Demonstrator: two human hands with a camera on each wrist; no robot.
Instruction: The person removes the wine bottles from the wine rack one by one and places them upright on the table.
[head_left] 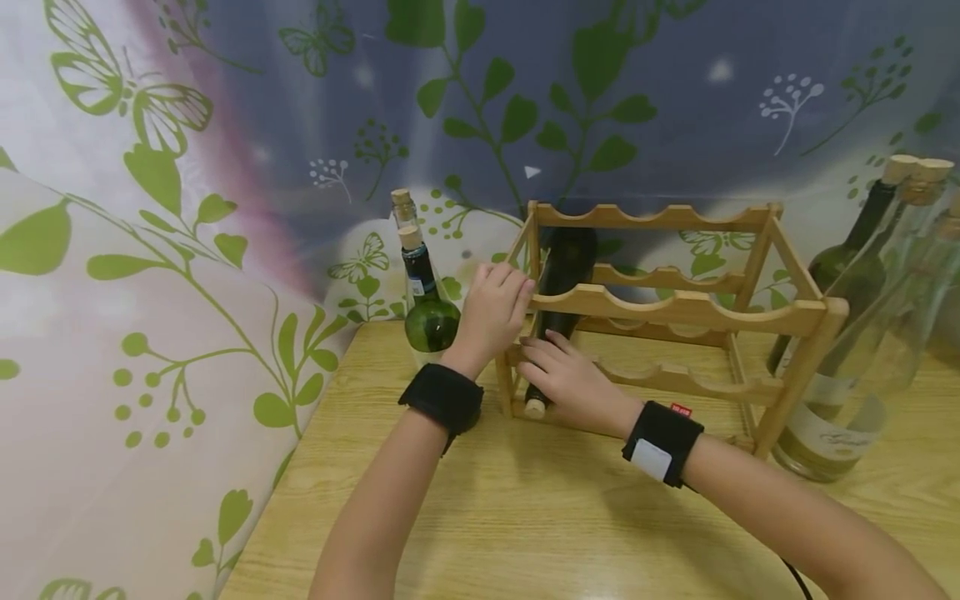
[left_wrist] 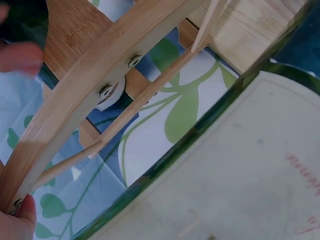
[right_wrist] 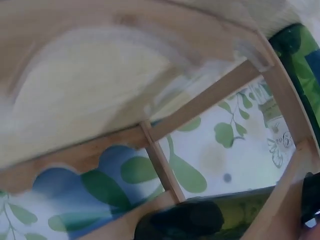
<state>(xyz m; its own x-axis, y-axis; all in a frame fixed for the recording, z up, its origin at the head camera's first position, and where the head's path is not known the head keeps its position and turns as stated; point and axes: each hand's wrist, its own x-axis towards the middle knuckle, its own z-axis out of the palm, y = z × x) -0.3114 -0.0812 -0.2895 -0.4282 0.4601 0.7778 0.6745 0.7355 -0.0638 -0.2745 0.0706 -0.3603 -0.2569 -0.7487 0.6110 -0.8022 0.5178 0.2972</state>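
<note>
A wooden wine rack [head_left: 675, 310] with scalloped rails stands on the table. My left hand [head_left: 492, 312] grips its upper front left corner; in the left wrist view the thumb [left_wrist: 27, 212] presses the wood, with a finger beyond the rail. A dark green wine bottle [head_left: 567, 262] lies in the leftmost lower slot, its corked neck toward me. Over that neck, at the lower front rail, my right hand [head_left: 573, 379] curls its fingers; its thumb is hidden. The bottle's body [right_wrist: 200, 220] shows low in the right wrist view.
Left of the rack stand corked bottles, one green [head_left: 432, 323], its pale label [left_wrist: 235, 170] close to the left wrist camera. Several corked bottles, including a clear one [head_left: 832, 417], crowd the rack's right side. A patterned curtain [head_left: 247, 167] hangs behind the wooden table [head_left: 465, 525].
</note>
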